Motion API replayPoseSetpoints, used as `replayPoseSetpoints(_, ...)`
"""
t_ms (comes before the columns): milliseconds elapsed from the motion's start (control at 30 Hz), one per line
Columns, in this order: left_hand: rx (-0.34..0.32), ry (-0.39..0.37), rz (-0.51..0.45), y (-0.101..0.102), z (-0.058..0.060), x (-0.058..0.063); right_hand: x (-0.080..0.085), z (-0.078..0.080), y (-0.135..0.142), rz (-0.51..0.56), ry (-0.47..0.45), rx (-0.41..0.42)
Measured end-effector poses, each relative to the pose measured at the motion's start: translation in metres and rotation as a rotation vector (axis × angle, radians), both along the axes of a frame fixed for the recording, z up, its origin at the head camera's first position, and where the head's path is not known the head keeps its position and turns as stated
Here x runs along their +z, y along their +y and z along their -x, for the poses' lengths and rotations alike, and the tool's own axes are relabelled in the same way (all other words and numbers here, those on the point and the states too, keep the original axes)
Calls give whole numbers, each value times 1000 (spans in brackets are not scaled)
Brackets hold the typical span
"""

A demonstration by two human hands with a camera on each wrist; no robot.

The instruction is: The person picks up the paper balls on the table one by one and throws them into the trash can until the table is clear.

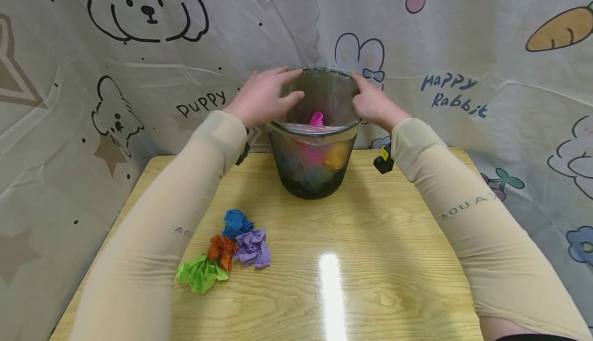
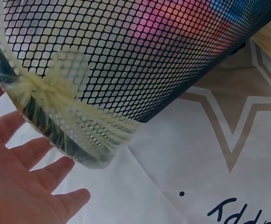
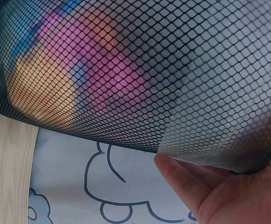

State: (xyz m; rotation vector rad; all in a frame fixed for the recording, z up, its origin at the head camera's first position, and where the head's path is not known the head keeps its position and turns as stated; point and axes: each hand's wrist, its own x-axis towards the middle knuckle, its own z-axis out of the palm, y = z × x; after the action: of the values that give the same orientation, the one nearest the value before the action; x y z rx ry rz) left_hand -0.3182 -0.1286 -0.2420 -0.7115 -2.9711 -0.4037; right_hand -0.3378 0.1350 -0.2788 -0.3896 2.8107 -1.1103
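Note:
A black mesh wastebasket (image 1: 315, 166) stands at the table's back, lined with a clear plastic bag whose edge folds over the rim. Through the mesh, pink, orange and blue contents show, and a pink piece (image 1: 317, 119) rises inside. My left hand (image 1: 268, 96) is at the rim's left side, fingers spread and loosely extended. In the left wrist view its fingertips lie close by the rim, beside a gathered, yellowish knot of the bag (image 2: 56, 91). On the right side my right hand (image 1: 376, 103) holds the rim and bag edge, with fingers against the outside mesh.
Crumpled paper balls lie on the table's left front: blue (image 1: 237, 223), purple (image 1: 253, 248), orange (image 1: 223, 251) and green (image 1: 201, 273). A printed cloth (image 1: 278, 27) hangs right behind the wastebasket. The wooden table (image 1: 398, 258) ends at that cloth.

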Motion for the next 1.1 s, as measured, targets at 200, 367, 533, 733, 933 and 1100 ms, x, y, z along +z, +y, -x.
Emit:
replayPoseSetpoints(200,5,-2,-9,-6,1,0,1,-1,0,0,-5,-2)
replayPoseSetpoints(367,21,-10,-20,-13,-1,0,1,-1,-1,7,-13,-6)
replayPoseSetpoints(533,52,-9,-25,-26,-5,1,0,0,-1,13,-13,-8)
replayPoseSetpoints(733,73,-17,-22,-46,-9,2,1,0,-1,13,-8,-8)
replayPoseSetpoints(933,97,-20,-35,-65,-12,-2,1,0,-1,7,-13,-7)
replayPoseSetpoints(1100,111,-14,-43,-78,-15,-4,1,0,-2,3,-9,-10)
